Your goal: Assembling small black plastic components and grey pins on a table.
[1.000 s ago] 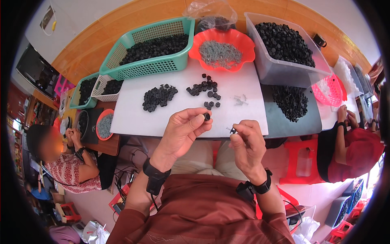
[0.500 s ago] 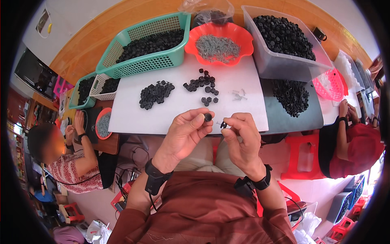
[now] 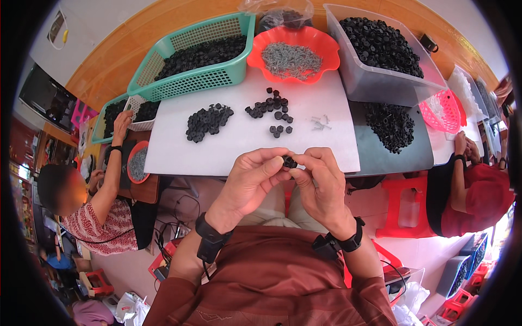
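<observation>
My left hand (image 3: 247, 182) pinches a small round black cap (image 3: 288, 161) between thumb and fingers, above the front edge of the white sheet (image 3: 168, 157). My right hand (image 3: 324, 187) is closed at the same spot, its thumb and forefinger pressed against the small black part that it brings to the cap. Fingers mostly hide where the two parts meet, and the screw in the right hand no longer shows. Beyond my hands lie a pile of black parts (image 3: 209, 122), several scattered black pieces (image 3: 278, 115) and a few loose screws (image 3: 321, 124).
A green basket (image 3: 206, 77), a red bowl (image 3: 330, 48) of screws and a clear bin (image 3: 375, 89) line the back. More black parts (image 3: 390, 127) are heaped on the dark tabletop. Co-workers sit at left (image 3: 103, 217) and right (image 3: 473, 201); a red stool (image 3: 405, 209) stands at right.
My hands have come together, and the right hand's part now meets the cap in the left. The left co-worker's arm has reached up to the small white basket.
</observation>
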A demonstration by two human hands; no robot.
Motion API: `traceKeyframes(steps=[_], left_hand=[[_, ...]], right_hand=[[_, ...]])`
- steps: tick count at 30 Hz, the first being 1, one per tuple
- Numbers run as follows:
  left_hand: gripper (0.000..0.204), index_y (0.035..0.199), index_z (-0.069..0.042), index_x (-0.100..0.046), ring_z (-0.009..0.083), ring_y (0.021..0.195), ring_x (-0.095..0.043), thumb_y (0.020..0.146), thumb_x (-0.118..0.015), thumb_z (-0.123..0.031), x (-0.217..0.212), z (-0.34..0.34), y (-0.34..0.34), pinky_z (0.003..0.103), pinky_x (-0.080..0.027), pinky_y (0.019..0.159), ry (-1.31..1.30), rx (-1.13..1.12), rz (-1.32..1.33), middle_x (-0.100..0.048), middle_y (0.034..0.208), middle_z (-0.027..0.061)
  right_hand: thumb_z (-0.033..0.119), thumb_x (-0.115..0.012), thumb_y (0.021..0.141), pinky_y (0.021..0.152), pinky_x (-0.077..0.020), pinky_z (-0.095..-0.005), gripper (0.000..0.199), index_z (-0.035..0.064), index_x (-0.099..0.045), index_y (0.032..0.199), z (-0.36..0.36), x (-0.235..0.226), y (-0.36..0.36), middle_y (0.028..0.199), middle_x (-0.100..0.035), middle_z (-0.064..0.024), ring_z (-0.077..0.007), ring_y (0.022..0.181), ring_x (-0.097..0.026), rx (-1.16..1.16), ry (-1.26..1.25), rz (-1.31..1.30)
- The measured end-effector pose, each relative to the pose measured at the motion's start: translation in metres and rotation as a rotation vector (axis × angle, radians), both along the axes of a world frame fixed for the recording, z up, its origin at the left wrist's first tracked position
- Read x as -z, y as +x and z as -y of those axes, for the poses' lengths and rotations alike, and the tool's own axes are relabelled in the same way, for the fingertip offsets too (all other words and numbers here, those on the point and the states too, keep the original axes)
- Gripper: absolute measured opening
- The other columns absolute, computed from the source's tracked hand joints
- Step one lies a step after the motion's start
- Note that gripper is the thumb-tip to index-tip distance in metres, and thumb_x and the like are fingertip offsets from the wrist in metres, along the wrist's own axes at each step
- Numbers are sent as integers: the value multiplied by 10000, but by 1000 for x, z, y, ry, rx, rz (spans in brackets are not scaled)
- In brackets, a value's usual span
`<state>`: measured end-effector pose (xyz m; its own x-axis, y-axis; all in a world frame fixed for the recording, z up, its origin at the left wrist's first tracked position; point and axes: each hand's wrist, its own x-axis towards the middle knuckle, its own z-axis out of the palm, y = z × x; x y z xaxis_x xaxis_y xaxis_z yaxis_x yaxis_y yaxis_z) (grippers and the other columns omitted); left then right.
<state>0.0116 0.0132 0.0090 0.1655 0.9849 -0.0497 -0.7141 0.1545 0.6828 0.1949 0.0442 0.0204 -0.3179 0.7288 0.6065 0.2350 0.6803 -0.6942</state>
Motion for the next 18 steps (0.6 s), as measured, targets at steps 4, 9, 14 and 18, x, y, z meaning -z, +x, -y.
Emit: traceKeyframes(steps=[4,9,14,18], left_hand=[[265,1256,-11,-673,167,1016,-700,1001,-655,-79,1,2,1,324,-601,932,1,-4,-12,-700,1190,108],[226,1207,-4,-686,150,997,-696,996,-666,-82,2,4,7,307,-601,904,17,-28,-32,-704,1162,96],[197,1168,-16,-694,178,1011,-710,976,-679,-58,1,6,10,321,-606,910,10,-22,-11,-720,1152,112],[188,1156,-19,-700,174,1017,-707,974,-684,-61,-1,7,13,316,-603,913,0,-28,-20,-719,1163,118]], right_hand=[[50,-732,899,588,-538,-374,280,82,-673,1170,1,0,0,1028,-604,-104,-286,721,-653,-4,-2,6],[18,-767,859,598,-536,-341,291,74,-714,1140,3,3,0,978,-620,-95,-250,716,-649,24,10,-56],[-13,-781,837,605,-526,-306,303,45,-730,1131,3,5,2,948,-624,-97,-209,705,-641,25,61,-91],[-27,-779,839,604,-522,-296,293,9,-727,1125,3,8,2,933,-630,-109,-193,697,-639,23,96,-120]])
